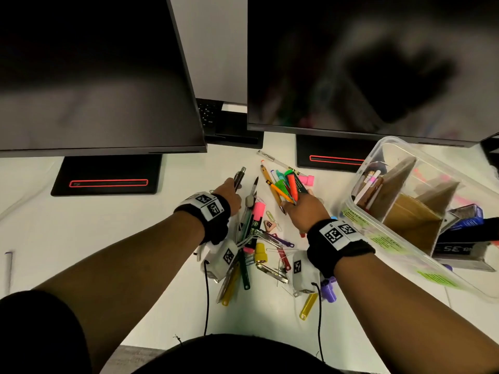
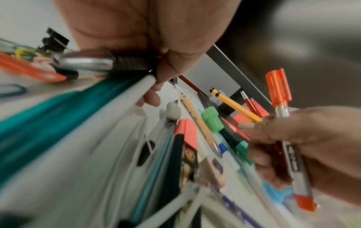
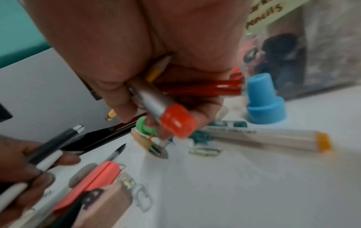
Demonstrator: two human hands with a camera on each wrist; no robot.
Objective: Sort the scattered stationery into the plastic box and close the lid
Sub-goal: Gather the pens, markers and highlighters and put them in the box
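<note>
On the white desk [image 1: 140,220] lies a pile of scattered stationery [image 1: 256,247]: pens, highlighters, clips and caps. My left hand [image 1: 234,188] grips a dark pen [image 1: 239,176] together with a white pen [image 2: 134,88] at the pile's far left. My right hand [image 1: 294,201] holds a bundle at the pile's far right: an orange-capped silver marker [image 3: 171,118], a red pen [image 3: 203,88] and a yellow pencil [image 3: 158,69]. To the right stands the clear plastic box [image 1: 363,168], lidless on top, with cardboard dividers and a few pens in its left compartment.
Two dark monitors [image 1: 94,76] on black stands [image 1: 108,182] rise behind the pile, with a keyboard [image 1: 208,112] between them. A dark carton [image 1: 459,247] sits against the box's right side. A blue cap [image 3: 265,106] stands near my right hand. Wrist cables trail toward me.
</note>
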